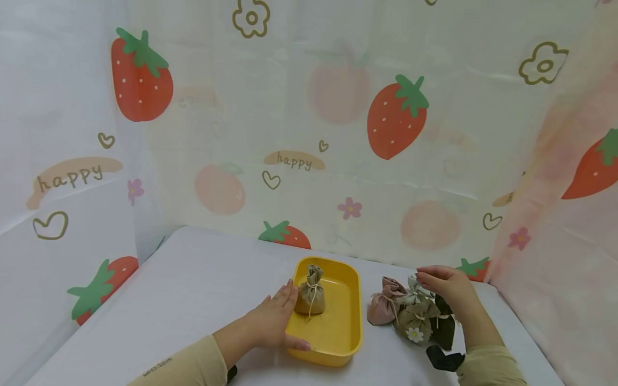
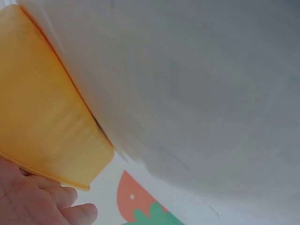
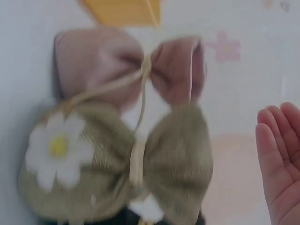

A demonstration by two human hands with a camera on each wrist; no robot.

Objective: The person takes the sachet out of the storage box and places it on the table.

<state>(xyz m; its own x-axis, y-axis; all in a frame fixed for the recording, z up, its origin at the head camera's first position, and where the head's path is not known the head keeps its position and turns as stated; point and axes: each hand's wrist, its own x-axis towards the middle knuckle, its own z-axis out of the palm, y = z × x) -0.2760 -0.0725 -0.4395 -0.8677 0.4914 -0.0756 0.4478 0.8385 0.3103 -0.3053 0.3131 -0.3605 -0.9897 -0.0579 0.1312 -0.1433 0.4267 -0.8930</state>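
Observation:
A yellow plastic tray (image 1: 338,356) stands on the white table, with a tan drawstring pouch (image 1: 311,297) upright inside at its left. My left hand (image 1: 275,321) lies along the tray's left side, fingers extended at the rim and thumb over the near corner. Right of the tray is a cluster of pouches: a pink one (image 1: 383,305), an olive one (image 1: 416,321) with a white daisy, a whitish one (image 1: 416,289) behind it and a dark one (image 1: 443,332). My right hand (image 1: 449,287) hovers above the whitish pouch, its fingers (image 3: 274,150) loosely bent and together.
A white curtain (image 1: 309,107) printed with strawberries and flowers hangs behind and around the table (image 1: 193,300). A black strap piece (image 1: 444,358) shows at my right wrist, below the pouches.

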